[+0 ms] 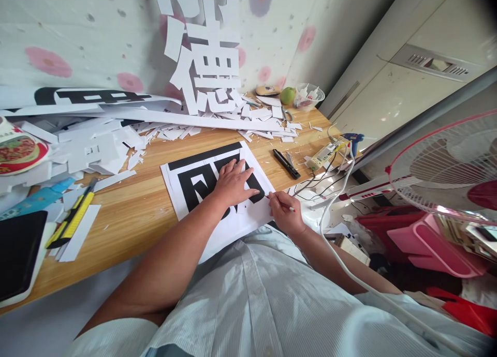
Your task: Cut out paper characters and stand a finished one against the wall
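Observation:
A white sheet (175,187) printed with a bold black character lies at the front edge of the wooden table. My left hand (233,184) rests flat on it, fingers spread over the black print, holding nothing. At the sheet's right edge, my right hand (285,211) is closed round a thin red pencil (290,208), its tip near the lower right end of the black print. Beyond the sheet's right side lies a black cutter (286,164).
White cut-out characters (215,62) stand against the wall above paper scraps (182,131). At left are a yellow cutter (73,217), a dark tablet (21,253) and a bowl (21,147). A power strip (324,156), glue gun (353,137) and fan (450,165) are at right; a white cable crosses my right arm.

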`<control>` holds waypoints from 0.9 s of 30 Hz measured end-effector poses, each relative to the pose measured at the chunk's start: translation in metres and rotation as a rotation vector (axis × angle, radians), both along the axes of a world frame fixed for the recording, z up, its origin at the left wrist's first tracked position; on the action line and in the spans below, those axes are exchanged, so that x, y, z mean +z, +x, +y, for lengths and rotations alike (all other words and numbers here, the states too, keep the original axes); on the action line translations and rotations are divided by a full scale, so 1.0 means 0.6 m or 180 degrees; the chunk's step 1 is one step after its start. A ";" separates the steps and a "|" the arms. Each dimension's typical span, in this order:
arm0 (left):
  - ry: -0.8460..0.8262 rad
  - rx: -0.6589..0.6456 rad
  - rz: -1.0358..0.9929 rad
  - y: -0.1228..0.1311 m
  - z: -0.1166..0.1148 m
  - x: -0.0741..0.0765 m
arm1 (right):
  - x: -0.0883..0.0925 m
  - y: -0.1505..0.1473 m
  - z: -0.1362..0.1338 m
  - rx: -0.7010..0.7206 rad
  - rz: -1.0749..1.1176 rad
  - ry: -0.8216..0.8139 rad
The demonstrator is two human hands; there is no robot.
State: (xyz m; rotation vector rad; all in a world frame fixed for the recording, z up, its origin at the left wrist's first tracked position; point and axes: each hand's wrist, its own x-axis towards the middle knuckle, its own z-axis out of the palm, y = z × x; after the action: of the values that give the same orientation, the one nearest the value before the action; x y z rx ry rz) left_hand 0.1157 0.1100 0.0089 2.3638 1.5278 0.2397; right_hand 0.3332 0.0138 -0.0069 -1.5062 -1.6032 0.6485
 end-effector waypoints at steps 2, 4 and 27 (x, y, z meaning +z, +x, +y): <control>0.0007 0.0005 -0.0001 0.000 0.000 -0.001 | 0.000 0.000 0.000 -0.0053 0.0069 0.0003; 0.0000 0.0013 0.0003 0.000 0.001 -0.001 | 0.000 0.000 -0.001 -0.0079 0.0126 -0.0014; -0.0019 0.0032 -0.0042 0.000 0.001 -0.002 | 0.025 -0.011 -0.007 0.0029 0.0422 -0.0046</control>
State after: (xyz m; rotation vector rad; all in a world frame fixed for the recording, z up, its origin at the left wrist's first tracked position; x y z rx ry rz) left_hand 0.1155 0.1106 0.0079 2.3459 1.5325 0.2521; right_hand 0.3265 0.0097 0.0080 -1.4367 -1.5084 0.7508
